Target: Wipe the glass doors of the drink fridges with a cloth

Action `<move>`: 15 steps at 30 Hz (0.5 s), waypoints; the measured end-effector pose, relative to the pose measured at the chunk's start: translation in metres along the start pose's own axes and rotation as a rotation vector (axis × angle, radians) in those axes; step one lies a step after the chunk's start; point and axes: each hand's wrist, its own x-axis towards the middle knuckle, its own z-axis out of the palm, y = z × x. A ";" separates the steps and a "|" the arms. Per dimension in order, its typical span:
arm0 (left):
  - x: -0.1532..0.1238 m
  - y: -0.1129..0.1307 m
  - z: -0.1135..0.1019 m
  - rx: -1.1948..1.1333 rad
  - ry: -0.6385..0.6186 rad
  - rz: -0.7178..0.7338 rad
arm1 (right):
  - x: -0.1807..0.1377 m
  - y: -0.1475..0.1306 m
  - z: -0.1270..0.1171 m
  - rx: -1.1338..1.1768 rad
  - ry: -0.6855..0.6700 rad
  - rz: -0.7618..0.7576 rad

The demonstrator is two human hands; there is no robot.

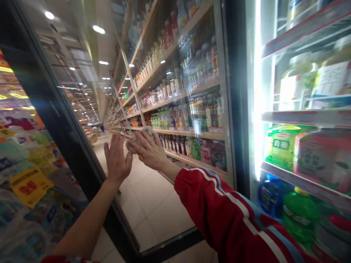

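My right hand [150,150], in a red sleeve with white stripes, presses a crumpled grey cloth [135,140] against the pane of an open glass fridge door [164,208]. My left hand [117,160] lies flat on the same pane just left of the cloth, fingers spread and pointing up, holding nothing. The two hands nearly touch. Through the glass I see a long shop aisle and shelves of bottled drinks [192,113].
The door's black frame [68,138] runs diagonally on the left. At the right, the lit fridge shelves [301,117] hold green bottles [299,213], a blue bottle [270,195], a green pack [279,146] and a pink carton [323,157]. Colourful packs and a yellow price tag [29,184] fill the left.
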 end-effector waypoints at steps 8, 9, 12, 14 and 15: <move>0.006 0.018 0.027 0.098 0.058 -0.208 | -0.012 0.062 -0.023 -0.162 0.126 0.411; 0.006 0.019 0.028 0.098 0.060 -0.219 | -0.016 0.067 -0.025 -0.175 0.151 0.459; 0.007 0.030 0.032 0.084 0.067 -0.231 | -0.031 0.061 -0.022 -0.182 0.175 0.422; 0.010 0.041 0.037 0.059 0.032 -0.178 | -0.040 0.049 -0.016 -0.172 0.159 0.326; 0.012 0.046 0.040 0.048 0.009 -0.146 | -0.043 0.045 -0.014 -0.167 0.148 0.284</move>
